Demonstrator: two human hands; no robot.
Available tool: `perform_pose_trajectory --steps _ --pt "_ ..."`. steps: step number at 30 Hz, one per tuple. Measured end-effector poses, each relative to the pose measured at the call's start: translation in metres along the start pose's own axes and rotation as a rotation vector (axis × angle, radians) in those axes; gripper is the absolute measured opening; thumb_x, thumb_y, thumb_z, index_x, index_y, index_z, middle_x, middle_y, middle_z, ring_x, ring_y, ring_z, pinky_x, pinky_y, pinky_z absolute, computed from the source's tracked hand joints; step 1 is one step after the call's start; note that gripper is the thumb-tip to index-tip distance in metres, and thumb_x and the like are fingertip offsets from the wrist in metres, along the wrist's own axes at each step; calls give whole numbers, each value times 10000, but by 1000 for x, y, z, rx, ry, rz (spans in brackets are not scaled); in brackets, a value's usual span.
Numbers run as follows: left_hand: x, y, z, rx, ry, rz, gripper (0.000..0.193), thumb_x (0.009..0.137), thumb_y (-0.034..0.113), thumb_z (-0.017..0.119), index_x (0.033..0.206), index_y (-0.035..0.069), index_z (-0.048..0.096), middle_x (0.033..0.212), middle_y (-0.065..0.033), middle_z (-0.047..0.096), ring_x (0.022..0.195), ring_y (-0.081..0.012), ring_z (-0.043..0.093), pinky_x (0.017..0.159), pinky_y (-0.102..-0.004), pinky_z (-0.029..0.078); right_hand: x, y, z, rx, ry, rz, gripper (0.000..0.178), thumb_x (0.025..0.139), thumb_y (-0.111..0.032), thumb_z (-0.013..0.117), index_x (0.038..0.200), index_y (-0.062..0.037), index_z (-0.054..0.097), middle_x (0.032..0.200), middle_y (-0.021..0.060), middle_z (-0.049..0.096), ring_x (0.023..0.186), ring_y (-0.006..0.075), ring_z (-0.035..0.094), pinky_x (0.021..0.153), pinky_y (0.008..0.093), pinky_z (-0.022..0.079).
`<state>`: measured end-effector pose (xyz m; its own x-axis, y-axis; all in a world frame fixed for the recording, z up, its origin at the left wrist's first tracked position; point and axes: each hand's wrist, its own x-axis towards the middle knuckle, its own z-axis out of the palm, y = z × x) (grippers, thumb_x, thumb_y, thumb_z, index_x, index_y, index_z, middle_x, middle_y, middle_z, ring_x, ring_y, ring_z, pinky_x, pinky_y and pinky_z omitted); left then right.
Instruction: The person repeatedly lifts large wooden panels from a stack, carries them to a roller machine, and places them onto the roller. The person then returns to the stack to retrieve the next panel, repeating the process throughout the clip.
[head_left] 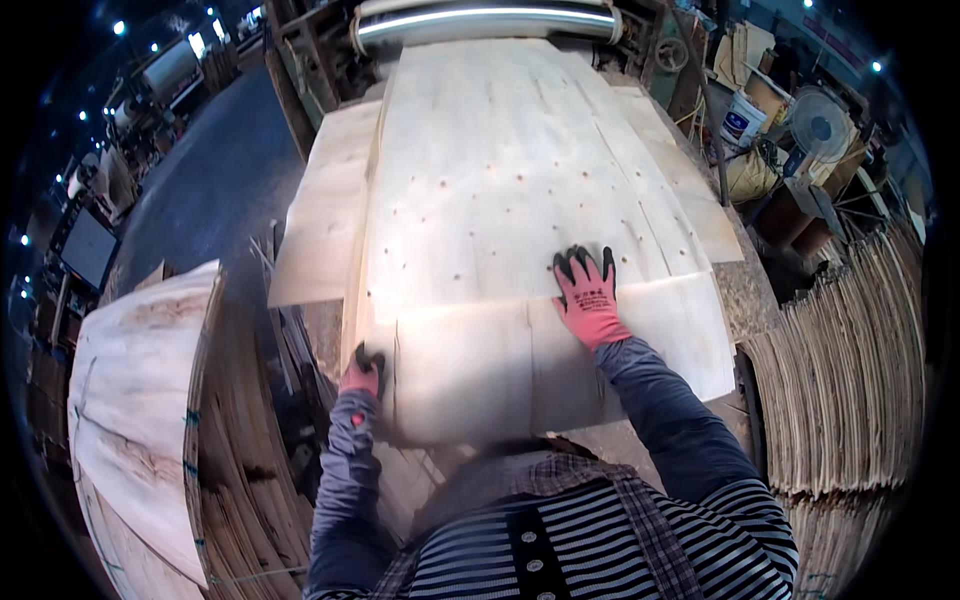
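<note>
My right hand (586,300), in a pink glove with black fingertips, lies flat with fingers spread. It rests where a large pale wood veneer sheet (500,130), dotted with small dark knots, meets a nearer veneer sheet (660,345). The nearer sheet reaches almost to my body and has a split running through it. At its left edge, my gloved left hand (364,371) has its fingers curled, gripping the sheet's border; part of that grip is hidden. Beneath these, other veneer sheets (320,210) stick out on the left and right.
A machine with a long shiny roller (487,22) stands at the far end. Stacked veneer (845,370) rises on the right, and a bundle of veneer (140,400) leans on the left. Back right are a fan (822,122) and a white bucket (742,120).
</note>
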<state>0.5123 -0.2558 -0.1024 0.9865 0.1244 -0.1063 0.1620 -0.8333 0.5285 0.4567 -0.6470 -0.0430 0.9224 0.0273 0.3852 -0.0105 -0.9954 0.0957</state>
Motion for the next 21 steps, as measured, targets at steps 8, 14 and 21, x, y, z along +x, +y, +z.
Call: perform_pose_trajectory --steps 8,14,21 --pt "-31 12 17 -21 318 -83 490 720 348 580 1146 133 467 937 -156 593 862 -301 568 758 -375 444 13 14 9 237 -65 -77 582 656 -347 612 1169 -130 443 1232 123 367 1174 300 287 984 488 183" --pt "-34 10 24 -8 429 -111 497 727 334 594 1150 104 471 981 -150 575 879 -286 555 774 -349 424 11 17 14 296 -27 -72 578 674 -346 595 1184 -129 431 1232 137 369 1185 309 275 996 476 164" --pt "-37 23 13 -145 371 -179 429 738 252 602 1098 39 506 1062 -117 550 954 -247 528 827 -299 400 14 21 9 341 -51 -87 581 691 -356 569 1205 -137 411 1247 147 358 1183 324 276 998 480 151"
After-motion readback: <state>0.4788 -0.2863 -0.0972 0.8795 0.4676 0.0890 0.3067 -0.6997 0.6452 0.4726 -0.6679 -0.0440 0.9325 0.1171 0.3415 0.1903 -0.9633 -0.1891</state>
